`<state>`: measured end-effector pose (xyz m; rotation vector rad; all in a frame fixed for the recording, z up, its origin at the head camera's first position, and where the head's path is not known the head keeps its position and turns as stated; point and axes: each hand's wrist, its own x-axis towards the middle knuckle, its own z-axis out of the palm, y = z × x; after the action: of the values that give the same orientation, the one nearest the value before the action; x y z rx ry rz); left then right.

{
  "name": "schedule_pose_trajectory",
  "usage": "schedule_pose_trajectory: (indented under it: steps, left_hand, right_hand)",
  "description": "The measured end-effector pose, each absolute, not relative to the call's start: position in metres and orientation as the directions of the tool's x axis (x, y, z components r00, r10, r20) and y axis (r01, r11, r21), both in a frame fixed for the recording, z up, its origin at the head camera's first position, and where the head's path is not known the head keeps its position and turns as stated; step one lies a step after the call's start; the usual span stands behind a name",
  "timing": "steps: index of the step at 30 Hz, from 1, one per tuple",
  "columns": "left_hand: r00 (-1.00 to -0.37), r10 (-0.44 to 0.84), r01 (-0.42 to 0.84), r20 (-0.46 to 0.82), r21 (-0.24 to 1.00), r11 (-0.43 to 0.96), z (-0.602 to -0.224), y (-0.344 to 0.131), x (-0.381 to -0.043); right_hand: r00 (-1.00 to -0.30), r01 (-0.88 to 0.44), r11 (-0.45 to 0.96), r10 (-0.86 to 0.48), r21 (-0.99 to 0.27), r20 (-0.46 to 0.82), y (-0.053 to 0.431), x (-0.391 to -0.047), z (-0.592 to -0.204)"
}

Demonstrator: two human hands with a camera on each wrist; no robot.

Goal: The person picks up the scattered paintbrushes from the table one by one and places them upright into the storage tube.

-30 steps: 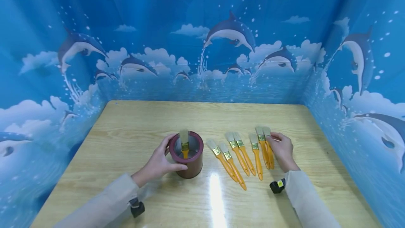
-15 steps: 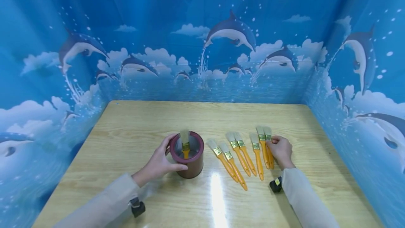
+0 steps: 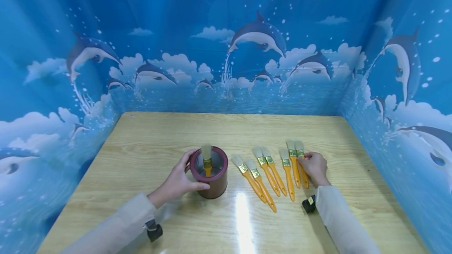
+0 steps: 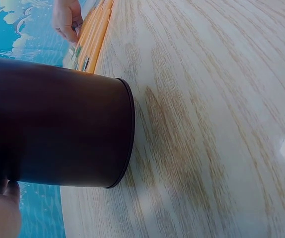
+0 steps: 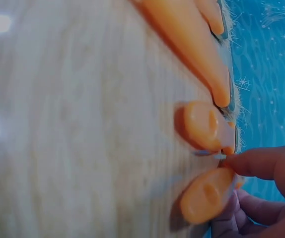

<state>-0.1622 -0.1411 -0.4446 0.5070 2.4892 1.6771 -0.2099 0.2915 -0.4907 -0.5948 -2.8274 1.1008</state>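
My left hand (image 3: 180, 179) grips a dark reddish-brown can (image 3: 216, 186) from its left side, thumb at the front. The can stands upright on the table and fills much of the left wrist view. Inside it a paintbrush (image 3: 207, 161) leans with its bristles up. At the right end of a row of orange-handled paintbrushes, my right hand (image 3: 315, 167) pinches the last paintbrush (image 3: 305, 180) by its handle, below the metal band. That brush lies flat, bristles pointing away. In the right wrist view its handle end (image 5: 207, 197) shows beside the thumb and fingers.
Several more paintbrushes lie between the can and my right hand, among them a slanted pair (image 3: 259, 185) nearest the can and a close neighbour (image 3: 294, 169) of the pinched one. The wooden table (image 3: 159, 132) ends at a blue dolphin-print curtain (image 3: 226, 97).
The rightmost paintbrush has shifted slightly right, widening the gap to its neighbour. My right fingers have slid a little down from its bristles to its handle. The left hand and can stay put.
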Motion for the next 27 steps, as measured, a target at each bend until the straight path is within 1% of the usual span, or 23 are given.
schedule_pose_trajectory:
  steps: [4,9,15,20,24,27]
  left_hand:
    - [-0.939,0.327,0.22,0.104,0.915,0.339,-0.445,-0.141,-0.162]
    - [-0.94,0.325,0.216,0.103,0.917,0.335,-0.444,-0.141,-0.162]
    - [-0.942,0.32,0.215,0.101,0.914,0.345,-0.442,-0.14,-0.161]
    - [-0.943,0.319,0.214,0.098,0.911,0.352,-0.442,-0.141,-0.161]
    - [-0.942,0.32,0.212,0.097,0.913,0.348,-0.441,-0.141,-0.161]
    - [-0.941,0.324,0.216,0.099,0.913,0.347,-0.442,-0.14,-0.161]
  right_hand:
    - [-0.924,0.352,0.654,0.358,-0.67,-0.135,0.294,-0.209,-0.488]
    - [-0.926,0.354,0.642,0.345,-0.68,-0.156,0.296,-0.206,-0.484]
    - [-0.943,0.298,0.664,0.315,-0.685,-0.105,0.291,-0.201,-0.475]
    - [-0.953,0.246,0.663,0.299,-0.707,-0.051,0.278,-0.202,-0.461]
    - [-0.962,0.196,0.635,0.273,-0.747,-0.021,0.262,-0.202,-0.446]
    - [-0.972,0.146,0.584,0.234,-0.799,-0.007,0.25,-0.202,-0.434]
